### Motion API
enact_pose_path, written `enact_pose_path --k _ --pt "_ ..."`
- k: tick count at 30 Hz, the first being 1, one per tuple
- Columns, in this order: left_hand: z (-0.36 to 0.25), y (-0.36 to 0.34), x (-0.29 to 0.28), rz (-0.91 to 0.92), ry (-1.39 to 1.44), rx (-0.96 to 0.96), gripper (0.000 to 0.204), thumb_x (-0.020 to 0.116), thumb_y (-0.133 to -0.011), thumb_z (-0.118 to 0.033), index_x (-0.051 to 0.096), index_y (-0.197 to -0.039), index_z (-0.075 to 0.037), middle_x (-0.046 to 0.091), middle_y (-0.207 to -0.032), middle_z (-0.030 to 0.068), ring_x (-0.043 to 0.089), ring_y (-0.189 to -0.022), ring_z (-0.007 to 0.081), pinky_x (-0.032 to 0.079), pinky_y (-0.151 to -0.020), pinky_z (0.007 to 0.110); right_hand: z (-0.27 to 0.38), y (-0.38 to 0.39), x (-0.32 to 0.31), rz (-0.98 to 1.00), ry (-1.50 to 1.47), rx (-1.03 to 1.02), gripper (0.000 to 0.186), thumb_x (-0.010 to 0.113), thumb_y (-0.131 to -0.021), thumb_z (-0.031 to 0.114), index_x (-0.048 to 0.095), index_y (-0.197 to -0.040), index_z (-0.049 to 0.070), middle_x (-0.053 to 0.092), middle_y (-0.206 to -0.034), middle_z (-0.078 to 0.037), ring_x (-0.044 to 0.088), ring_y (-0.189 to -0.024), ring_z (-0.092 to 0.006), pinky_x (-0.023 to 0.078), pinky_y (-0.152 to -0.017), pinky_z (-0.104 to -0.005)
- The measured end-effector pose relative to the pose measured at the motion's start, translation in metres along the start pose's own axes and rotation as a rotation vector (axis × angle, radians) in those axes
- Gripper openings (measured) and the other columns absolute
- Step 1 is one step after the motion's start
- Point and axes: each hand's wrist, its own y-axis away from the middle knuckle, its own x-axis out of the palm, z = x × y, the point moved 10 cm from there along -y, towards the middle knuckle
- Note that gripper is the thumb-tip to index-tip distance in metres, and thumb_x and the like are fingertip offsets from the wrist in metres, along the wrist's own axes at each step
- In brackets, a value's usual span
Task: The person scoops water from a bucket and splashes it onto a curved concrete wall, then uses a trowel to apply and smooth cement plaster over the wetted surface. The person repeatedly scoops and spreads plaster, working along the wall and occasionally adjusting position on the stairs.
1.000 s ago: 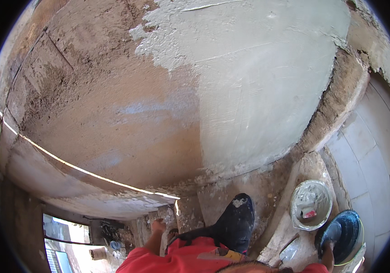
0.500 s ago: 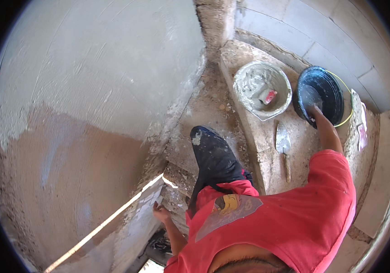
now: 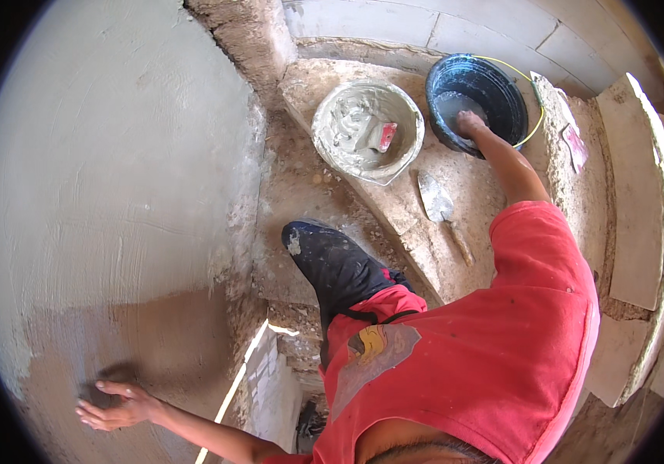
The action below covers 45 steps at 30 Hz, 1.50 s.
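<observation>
My left hand (image 3: 119, 406) is spread in front of the brown, unplastered lower part of the wall (image 3: 177, 325); whether it touches the surface I cannot tell. Smooth grey wet plaster (image 3: 115, 155) covers the wall above. On the right, my right hand (image 3: 470, 124) reaches inside a dark blue bucket (image 3: 514, 93) with cloudy liquid (image 3: 452, 104) in it. Its fingers look curled, and what they hold, if anything, is hidden. Beside that bucket stands a pale, mortar-caked bucket (image 3: 328, 143) of grey mortar, in which a red-marked block-like tool (image 3: 384, 137) lies. A pointed trowel (image 3: 435, 197) rests on the ledge.
The rough concrete ledge (image 3: 394, 205) carries both buckets and the trowel. A yellow cord or handle (image 3: 539, 116) curves round the blue bucket. White block walling (image 3: 394, 23) runs behind. My dark trouser leg (image 3: 332, 255) is bent near the ledge. A pinkish scrap (image 3: 575, 147) lies at right.
My left hand has swung out from beside my body to the wall, its fingers spreading. My right hand remains in the blue bucket. The view has shifted, so the buckets appear further left.
</observation>
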Motion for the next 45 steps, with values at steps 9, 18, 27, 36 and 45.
enact_pose_path --k 9,18,27,36,45 --pt "0.005 -0.013 0.05 -0.048 -0.081 -0.071 0.067 0.042 -0.105 -0.054 0.052 -0.147 -0.003 0.049 -0.154 0.0116 0.035 -0.15 0.0239 0.009 -0.127 0.039 0.02 -0.013 0.003 0.024 0.405 -0.149 0.029 0.055 -0.092 0.01 0.072 -0.113 0.001 0.069 -0.118 -0.028 0.069 -0.111 -0.0403 0.057 -0.094 -0.0447" --pt "0.0 -0.015 0.05 -0.011 -0.132 -0.059 0.069 0.039 -0.106 -0.055 0.05 -0.148 -0.002 0.044 -0.158 0.0117 0.032 -0.152 0.0244 0.008 -0.127 0.04 0.176 0.114 -0.162 -0.51 -0.094 -0.286 0.024 0.059 -0.086 0.016 0.07 -0.086 -0.005 0.071 -0.086 -0.031 0.073 -0.081 -0.0447 0.061 -0.074 -0.0513" --pt "0.004 -0.017 0.045 -0.047 -0.112 -0.091 0.068 0.04 -0.105 -0.057 0.057 -0.144 -0.005 0.052 -0.152 0.0102 0.038 -0.149 0.0243 0.011 -0.127 0.04 0.242 0.11 -0.031 0.047 -0.41 0.004 0.061 0.058 -0.088 0.016 0.042 -0.14 -0.013 0.069 -0.113 -0.029 0.073 -0.096 -0.0343 0.058 -0.09 -0.0446" --pt "0.003 -0.022 0.039 -0.06 -0.073 -0.143 0.067 0.042 -0.103 -0.06 0.06 -0.142 -0.008 0.055 -0.15 0.0082 0.044 -0.145 0.0233 0.011 -0.126 0.039 0.241 0.06 -0.03 0.037 -0.838 0.164 0.031 0.064 -0.081 0.021 0.074 -0.092 -0.006 0.074 -0.097 -0.022 0.074 -0.097 -0.0335 0.057 -0.087 -0.0412" --pt "0.01 -0.018 0.042 -0.086 -0.053 -0.139 0.064 0.045 -0.103 -0.057 0.062 -0.14 -0.007 0.056 -0.149 0.0085 0.043 -0.146 0.0241 0.01 -0.127 0.041 0.191 0.153 -0.128 -0.128 -1.245 -0.193 0.025 0.058 -0.09 0.022 0.073 -0.083 0.003 0.066 -0.065 -0.005 0.052 -0.052 -0.0115 0.039 -0.047 -0.0311"
